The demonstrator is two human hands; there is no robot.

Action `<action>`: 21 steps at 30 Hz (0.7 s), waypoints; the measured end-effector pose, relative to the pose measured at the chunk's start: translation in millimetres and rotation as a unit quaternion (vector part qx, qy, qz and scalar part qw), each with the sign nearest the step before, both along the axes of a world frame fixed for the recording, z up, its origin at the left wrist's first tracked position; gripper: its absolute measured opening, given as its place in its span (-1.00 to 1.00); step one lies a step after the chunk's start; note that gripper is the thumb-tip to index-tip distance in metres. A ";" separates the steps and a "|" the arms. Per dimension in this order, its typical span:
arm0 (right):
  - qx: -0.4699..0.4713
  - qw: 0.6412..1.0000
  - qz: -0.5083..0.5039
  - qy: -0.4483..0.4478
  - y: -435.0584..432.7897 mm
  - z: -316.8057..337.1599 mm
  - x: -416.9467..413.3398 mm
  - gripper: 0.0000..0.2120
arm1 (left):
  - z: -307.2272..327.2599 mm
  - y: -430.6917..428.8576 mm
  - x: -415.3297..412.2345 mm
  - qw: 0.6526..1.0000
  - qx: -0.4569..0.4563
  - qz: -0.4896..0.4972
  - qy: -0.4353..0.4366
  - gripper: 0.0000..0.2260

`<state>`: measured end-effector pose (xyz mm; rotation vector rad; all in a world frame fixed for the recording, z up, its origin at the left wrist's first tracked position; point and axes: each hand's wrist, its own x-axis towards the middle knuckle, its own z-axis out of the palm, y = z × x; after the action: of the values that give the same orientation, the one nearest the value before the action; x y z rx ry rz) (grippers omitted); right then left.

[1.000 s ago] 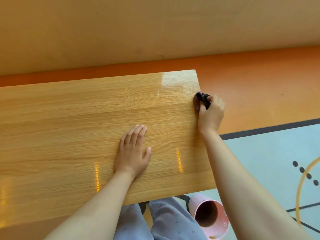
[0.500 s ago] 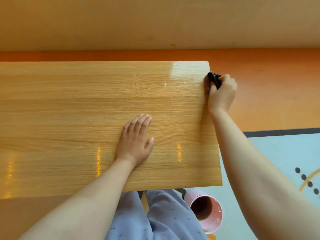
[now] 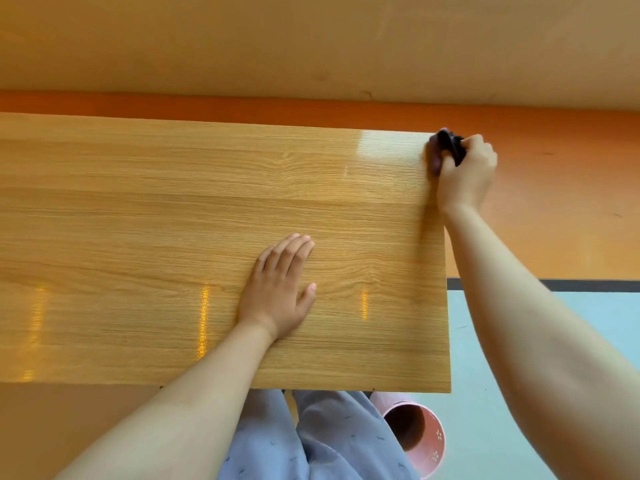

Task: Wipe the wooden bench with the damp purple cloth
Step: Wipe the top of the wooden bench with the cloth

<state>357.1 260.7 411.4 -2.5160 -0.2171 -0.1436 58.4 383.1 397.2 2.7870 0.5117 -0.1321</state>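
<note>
The wooden bench (image 3: 138, 220) fills the left and middle of the head view, its glossy top reflecting light. My right hand (image 3: 465, 174) is at the bench's far right corner, fingers closed around the dark purple cloth (image 3: 450, 145), which is pressed against the right end edge. Most of the cloth is hidden inside my fist. My left hand (image 3: 278, 289) lies flat and empty on the bench top near the front, fingers together.
A pink bucket (image 3: 419, 441) stands on the pale blue floor (image 3: 485, 341) below the bench's front right corner. My legs in grey-blue trousers (image 3: 311, 441) are under the front edge. Orange floor (image 3: 554, 202) and a tan wall (image 3: 311, 46) lie beyond the bench.
My right hand slid the cloth along the bench's right end edge away from me, up to the far corner. My left hand stayed flat in place. The camera view shifted.
</note>
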 end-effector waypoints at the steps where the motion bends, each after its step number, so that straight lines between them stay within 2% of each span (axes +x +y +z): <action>1: 0.004 1.000 -0.004 0.002 4.6 -1.1 0.2 -0.83 | 0.3 0.1 0.1 1.000 0.002 0.001 0.003 -0.42; 3: 0.026 0.999 0.017 0.006 27.7 -2.3 -10.2 -0.85 | 1.5 -0.6 0.0 1.000 0.006 0.001 0.010 -0.42; 7: 0.054 0.984 0.168 0.025 89.8 -4.1 -47.3 -0.88 | 1.1 -0.9 -0.3 1.000 0.013 0.002 0.009 -0.42; 9: 0.047 0.978 0.204 0.021 105.2 -2.0 -54.5 -0.86 | 1.7 -1.2 0.1 1.000 0.013 0.003 0.011 -0.42; 14: 0.060 0.987 0.150 0.008 70.4 -2.5 -19.1 -0.88 | 0.3 -0.7 -0.4 1.000 0.011 -0.004 0.010 -0.42; 17: 0.034 0.994 0.102 0.001 35.2 1.3 11.1 -0.85 | -1.0 -0.4 -0.5 1.000 0.008 -0.004 0.005 -0.43; 21: -0.004 0.994 0.105 0.015 9.4 4.0 27.1 -0.84 | -1.7 -0.7 -1.5 1.000 0.009 -0.006 0.000 -0.43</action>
<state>384.3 270.0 415.4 -2.4836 -0.4687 -0.0208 56.9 382.4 395.5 2.8086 0.4986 -0.1304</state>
